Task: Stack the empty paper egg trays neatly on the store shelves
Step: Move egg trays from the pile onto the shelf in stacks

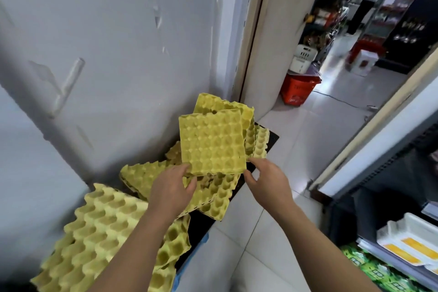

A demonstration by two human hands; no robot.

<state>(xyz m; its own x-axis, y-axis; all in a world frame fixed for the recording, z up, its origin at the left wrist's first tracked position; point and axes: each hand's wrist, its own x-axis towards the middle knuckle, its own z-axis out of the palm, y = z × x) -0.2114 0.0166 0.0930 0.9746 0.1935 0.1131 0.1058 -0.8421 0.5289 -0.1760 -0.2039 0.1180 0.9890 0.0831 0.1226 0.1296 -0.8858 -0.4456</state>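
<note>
One egg tray (212,142) juts up beyond the gripping left hand (173,191).

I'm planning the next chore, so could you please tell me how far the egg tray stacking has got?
Early on. Done: a few trays nest in the near pile. In hand: the left hand grips one tray, the right hand at its corner. Left: the loose trays beneath and behind it lie crooked.

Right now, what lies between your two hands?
Head view: between the left hand and right hand lies the lower edge of the raised square yellow paper egg tray, with another yellow paper tray tilted below it.
</note>
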